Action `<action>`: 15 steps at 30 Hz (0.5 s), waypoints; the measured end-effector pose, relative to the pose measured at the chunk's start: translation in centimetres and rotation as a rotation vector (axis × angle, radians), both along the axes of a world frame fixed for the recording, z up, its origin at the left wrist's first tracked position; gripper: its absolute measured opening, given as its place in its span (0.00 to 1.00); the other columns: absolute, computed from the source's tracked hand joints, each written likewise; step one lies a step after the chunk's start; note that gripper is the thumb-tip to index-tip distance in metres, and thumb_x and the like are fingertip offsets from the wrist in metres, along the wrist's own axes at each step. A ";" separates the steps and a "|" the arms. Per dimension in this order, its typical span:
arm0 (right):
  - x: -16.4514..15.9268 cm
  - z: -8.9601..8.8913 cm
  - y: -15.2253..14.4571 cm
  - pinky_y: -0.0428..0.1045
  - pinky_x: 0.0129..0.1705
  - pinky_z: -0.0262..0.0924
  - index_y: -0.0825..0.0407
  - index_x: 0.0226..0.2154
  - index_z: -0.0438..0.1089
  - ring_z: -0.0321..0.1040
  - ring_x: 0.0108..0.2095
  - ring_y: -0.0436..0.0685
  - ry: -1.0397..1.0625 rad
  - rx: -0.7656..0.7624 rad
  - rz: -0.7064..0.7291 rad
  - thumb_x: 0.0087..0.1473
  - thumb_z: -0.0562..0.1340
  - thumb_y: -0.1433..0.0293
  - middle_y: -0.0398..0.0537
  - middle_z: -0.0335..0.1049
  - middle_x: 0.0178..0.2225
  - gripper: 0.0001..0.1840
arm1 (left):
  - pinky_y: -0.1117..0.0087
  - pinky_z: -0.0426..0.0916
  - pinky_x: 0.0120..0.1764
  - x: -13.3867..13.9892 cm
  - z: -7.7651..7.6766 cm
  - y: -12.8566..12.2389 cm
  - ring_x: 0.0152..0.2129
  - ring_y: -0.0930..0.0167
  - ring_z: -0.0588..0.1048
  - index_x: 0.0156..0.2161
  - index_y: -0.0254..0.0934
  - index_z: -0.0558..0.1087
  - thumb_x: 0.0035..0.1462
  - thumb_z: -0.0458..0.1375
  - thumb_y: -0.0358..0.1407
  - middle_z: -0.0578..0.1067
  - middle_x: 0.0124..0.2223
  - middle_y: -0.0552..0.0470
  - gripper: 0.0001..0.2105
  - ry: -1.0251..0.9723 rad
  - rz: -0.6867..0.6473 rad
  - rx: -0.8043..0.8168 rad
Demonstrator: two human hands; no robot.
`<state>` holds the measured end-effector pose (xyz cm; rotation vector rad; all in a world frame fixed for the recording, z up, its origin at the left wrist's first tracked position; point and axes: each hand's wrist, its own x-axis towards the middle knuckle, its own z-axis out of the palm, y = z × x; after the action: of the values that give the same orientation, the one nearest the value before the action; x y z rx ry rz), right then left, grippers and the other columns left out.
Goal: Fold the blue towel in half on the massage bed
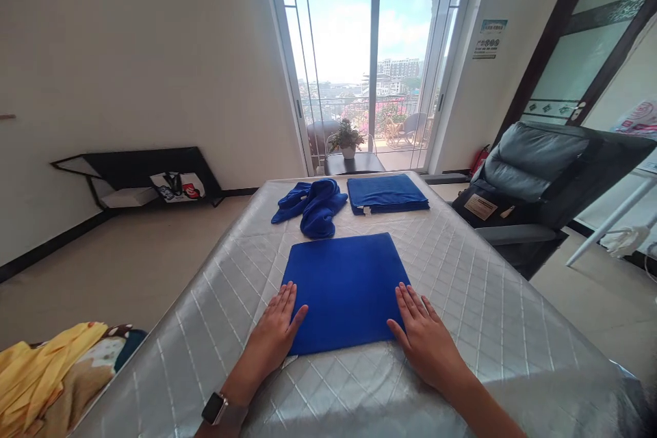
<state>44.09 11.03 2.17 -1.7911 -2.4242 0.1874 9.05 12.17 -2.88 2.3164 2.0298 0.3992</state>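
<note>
A blue cloth (345, 291) lies flat as a smooth, near-rectangular piece on the quilted silver mattress (446, 349). My left hand (277, 321) rests along its left edge, fingers stretched forward and thumb on the cloth. Along the right edge lies my right hand (423, 328), also flat, its thumb touching the near right corner. Neither hand grips anything. Beyond the flat cloth, a crumpled blue cloth (321, 209) sits to the left. Beside it on the right is a neat stack of folded blue cloths (387, 193) with a small white tag at its front.
A black recliner (534, 171) with a dark bag (482, 209) stands right of the mattress. Yellow and brown fabrics (66, 376) are heaped at the lower left. A potted plant (348, 140) sits on a small table before the glass door. A black rack (148, 168) stands against the left wall.
</note>
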 end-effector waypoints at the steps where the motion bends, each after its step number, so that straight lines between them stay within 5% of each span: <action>1: 0.0 -0.2 -0.3 0.59 0.71 0.35 0.59 0.70 0.41 0.33 0.71 0.59 0.007 -0.023 -0.020 0.69 0.38 0.49 0.51 0.35 0.71 0.40 | 0.53 0.50 0.68 0.0 0.0 0.0 0.69 0.63 0.50 0.70 0.29 0.49 0.70 0.37 0.52 0.53 0.72 0.39 0.34 -0.002 0.003 0.000; 11: -0.1 -0.4 -0.4 0.59 0.71 0.34 0.58 0.70 0.40 0.31 0.71 0.59 0.078 -0.083 -0.061 0.69 0.40 0.50 0.50 0.33 0.71 0.38 | 0.51 0.55 0.66 -0.7 0.1 -0.3 0.68 0.61 0.54 0.71 0.31 0.48 0.70 0.39 0.52 0.55 0.70 0.38 0.33 0.034 0.024 0.021; 15: -0.1 -0.4 -0.6 0.60 0.71 0.35 0.58 0.70 0.42 0.32 0.71 0.59 0.096 -0.087 -0.058 0.69 0.42 0.51 0.50 0.34 0.71 0.38 | 0.49 0.57 0.65 2.7 2.0 -0.8 0.67 0.60 0.54 0.72 0.36 0.42 0.70 0.41 0.50 0.55 0.71 0.39 0.32 0.060 0.012 0.091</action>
<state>44.03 10.46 1.76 -1.8401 -2.3290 0.3693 11.73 11.33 -0.89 2.3969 2.0961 0.4370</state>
